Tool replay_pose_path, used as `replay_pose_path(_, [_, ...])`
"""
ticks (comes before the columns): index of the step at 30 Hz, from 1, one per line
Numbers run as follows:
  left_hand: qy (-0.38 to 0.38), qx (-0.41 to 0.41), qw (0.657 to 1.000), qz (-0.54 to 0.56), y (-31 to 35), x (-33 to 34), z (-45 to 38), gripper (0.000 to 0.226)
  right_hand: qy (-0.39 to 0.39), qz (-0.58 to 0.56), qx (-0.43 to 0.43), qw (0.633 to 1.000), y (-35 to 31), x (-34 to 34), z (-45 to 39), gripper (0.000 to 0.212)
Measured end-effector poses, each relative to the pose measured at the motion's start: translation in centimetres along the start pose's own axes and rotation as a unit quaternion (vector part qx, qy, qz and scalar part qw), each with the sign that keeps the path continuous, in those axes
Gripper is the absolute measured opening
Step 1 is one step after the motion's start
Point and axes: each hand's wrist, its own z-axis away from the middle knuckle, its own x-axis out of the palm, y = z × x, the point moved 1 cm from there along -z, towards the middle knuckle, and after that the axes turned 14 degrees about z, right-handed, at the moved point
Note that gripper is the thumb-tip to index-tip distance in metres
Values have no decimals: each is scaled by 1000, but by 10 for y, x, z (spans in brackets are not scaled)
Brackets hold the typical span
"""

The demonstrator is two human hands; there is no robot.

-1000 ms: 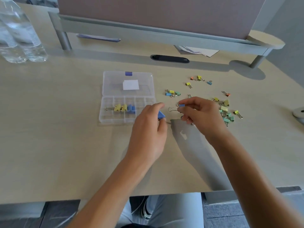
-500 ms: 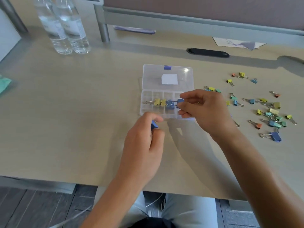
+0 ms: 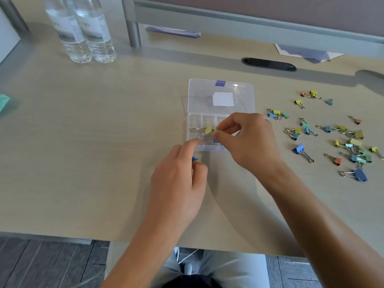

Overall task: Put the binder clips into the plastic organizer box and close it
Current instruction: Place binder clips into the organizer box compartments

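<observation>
Your right hand [image 3: 247, 142] pinches a blue binder clip [image 3: 216, 140] over the open organizer box [image 3: 220, 88]; your left hand [image 3: 176, 183] pinches another blue clip [image 3: 195, 158] just beside it.

Clear plastic organizer box [image 3: 221, 96] sits open on the desk, lid laid flat behind the compartments, blue latch on its far edge. Yellow clips [image 3: 208, 129] lie inside a middle compartment. Loose binder clips [image 3: 351, 146], many colours, are scattered to its right.

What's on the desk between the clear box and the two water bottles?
Nothing. In the head view, the stretch of desk between the plastic organizer box and the water bottles is bare.
</observation>
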Motion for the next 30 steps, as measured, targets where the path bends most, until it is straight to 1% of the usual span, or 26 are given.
replay_pose_path(4, [0,0,999,-35,-1,1,-1,55,17,43,-6,999,-3,4,4,3])
replay_pose_path(8, [-22,5,996,-90,0,3,-3,59,14,60,-7,998,-3,7,5,5])
replay_pose_path(15, [-17,6,995,-94,3,2,-3,56,4,78,-28,997,-2,4,1,8])
replay_pose_path(18, [-10,5,997,-77,3,1,-2,52,6,86,-38,996,-2,4,-1,8])
replay_pose_path(22, [27,-3,999,-40,0,0,1,32,-4,96,-68,993,-4,2,-1,9])
replay_pose_path(25, [55,-11,998,32,-5,-1,0,14,-17,117,-116,986,-4,-1,0,16])
replay_pose_path(28, [78,-12,993,91,-5,-1,0,15,-50,157,-149,975,-4,-4,1,26])
replay_pose_path(30, [85,-21,988,128,-2,1,1,18,-59,157,-152,974,-3,-7,2,29])
